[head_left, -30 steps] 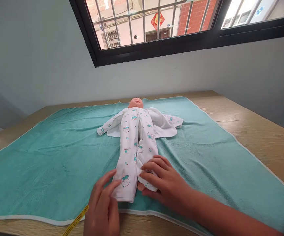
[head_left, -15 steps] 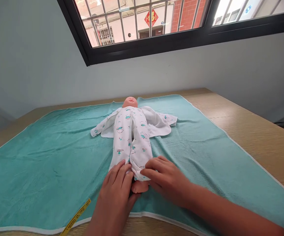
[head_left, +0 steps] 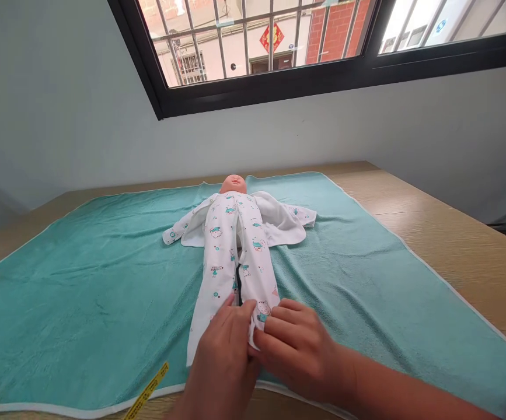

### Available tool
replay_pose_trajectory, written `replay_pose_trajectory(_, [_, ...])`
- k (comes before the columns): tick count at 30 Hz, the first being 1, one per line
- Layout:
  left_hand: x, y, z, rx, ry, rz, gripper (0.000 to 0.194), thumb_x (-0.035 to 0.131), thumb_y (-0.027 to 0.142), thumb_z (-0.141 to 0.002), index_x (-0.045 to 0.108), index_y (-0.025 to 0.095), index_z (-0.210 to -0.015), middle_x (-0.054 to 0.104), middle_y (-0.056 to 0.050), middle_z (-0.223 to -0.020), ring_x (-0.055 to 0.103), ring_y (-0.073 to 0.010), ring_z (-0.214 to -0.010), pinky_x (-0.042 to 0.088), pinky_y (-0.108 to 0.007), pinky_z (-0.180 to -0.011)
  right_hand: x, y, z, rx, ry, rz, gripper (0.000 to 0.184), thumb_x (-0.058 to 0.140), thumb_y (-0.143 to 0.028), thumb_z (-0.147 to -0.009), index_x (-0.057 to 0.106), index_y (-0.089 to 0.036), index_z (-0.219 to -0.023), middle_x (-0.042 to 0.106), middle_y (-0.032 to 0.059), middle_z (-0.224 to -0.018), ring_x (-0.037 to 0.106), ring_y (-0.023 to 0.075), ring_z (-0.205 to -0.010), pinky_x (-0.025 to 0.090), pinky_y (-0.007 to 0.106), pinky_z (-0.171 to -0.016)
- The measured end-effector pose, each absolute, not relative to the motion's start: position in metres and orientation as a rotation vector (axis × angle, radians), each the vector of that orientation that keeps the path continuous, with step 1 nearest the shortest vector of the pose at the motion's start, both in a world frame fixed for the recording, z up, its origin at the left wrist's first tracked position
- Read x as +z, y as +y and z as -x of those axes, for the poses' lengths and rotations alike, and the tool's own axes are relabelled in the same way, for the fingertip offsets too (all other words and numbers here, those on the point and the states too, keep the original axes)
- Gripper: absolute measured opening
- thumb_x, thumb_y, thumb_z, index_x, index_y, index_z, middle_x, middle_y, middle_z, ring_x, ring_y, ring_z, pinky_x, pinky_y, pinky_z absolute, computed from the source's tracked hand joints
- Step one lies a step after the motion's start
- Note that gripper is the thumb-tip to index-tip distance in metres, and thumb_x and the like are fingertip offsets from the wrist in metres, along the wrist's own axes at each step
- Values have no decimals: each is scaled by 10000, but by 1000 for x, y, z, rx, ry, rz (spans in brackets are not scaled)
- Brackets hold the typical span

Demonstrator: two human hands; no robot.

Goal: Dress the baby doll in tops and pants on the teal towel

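A baby doll (head_left: 234,184) lies on its back, its head toward the wall. It has on white baby trousers (head_left: 220,251) with teal animal prints. Beneath it a matching white jacket (head_left: 279,219) is spread, sleeves out to both sides. At the bottom of the right-hand trouser leg, my left hand (head_left: 229,344) pinches the inner edge of the cuff. My right hand (head_left: 299,344) grips the outer side of that same cuff. Both hands hide the doll's foot there. The left-hand trouser leg lies flat, partly behind my left hand.
A teal blanket (head_left: 117,303) with white edging covers much of the wooden table (head_left: 463,245). A yellow measuring tape (head_left: 147,391) crosses its front edge at the left. Behind stand a grey wall (head_left: 279,137) and a black-framed window (head_left: 261,90).
My left hand has moved from the left-hand trouser leg to the right-hand cuff. The doll's foot showed half a second ago; now the cuff is drawn down over it and the leg is straighter.
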State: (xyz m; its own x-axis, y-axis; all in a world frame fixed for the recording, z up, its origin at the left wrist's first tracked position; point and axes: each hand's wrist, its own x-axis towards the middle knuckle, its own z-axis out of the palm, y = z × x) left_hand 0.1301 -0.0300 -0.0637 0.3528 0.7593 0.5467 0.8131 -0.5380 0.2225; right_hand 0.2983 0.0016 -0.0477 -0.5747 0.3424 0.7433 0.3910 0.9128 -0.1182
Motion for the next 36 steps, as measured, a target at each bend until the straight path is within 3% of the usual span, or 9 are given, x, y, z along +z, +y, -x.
replay_pose_trajectory(5, [-73,-28,-145,-1054,-1638,2505,487,462,142,-822,410,196,-1303,692,-84,-997,691,-207,-859,573,-297,-720,-45,3,-306,-102,-2225,459,132,535,-160,-901,559,-175,-773,456,-29,-575,377,114,-544,250,300,-547])
replay_pose_trajectory(11, [-62,-35,-144,-1321,-1617,2747,451,391,292,-919,437,165,-1349,663,-134,-1129,660,-228,-1018,559,-335,-848,-35,3,-314,-49,-2221,414,73,539,-220,-916,578,-169,-880,507,-16,-588,431,130,-546,309,310,-556])
replay_pose_trajectory(18, [-68,-45,-131,-1420,-1743,2492,389,415,177,-915,540,198,-1282,685,-89,-1182,656,-204,-1078,548,-305,-913,-38,1,-309,-78,-2276,326,170,469,-140,-898,573,-133,-1032,530,-10,-608,444,135,-530,298,317,-540])
replay_pose_trajectory(27, [-54,-49,-142,-1890,-2221,1998,297,382,195,-910,654,196,-1029,739,-58,-1046,703,-194,-951,594,-282,-767,-49,-5,-300,-93,-2182,456,140,503,-90,-835,540,-177,-939,560,2,-661,453,134,-564,350,284,-566])
replay_pose_trajectory(31, [-54,-50,-143,-1779,-2225,2000,316,428,186,-880,610,188,-1138,730,-71,-1082,705,-208,-952,598,-291,-742,-50,-4,-302,-54,-2111,525,101,506,-137,-885,531,-178,-974,569,11,-716,446,133,-609,369,287,-599])
replay_pose_trajectory(36, [-62,-62,-138,-1436,-2035,2209,374,489,177,-854,590,243,-1208,740,-44,-1055,724,-197,-844,600,-267,-682,-48,-3,-306,-6,-2122,522,124,458,-81,-874,525,-178,-912,549,11,-696,423,135,-611,330,293,-594])
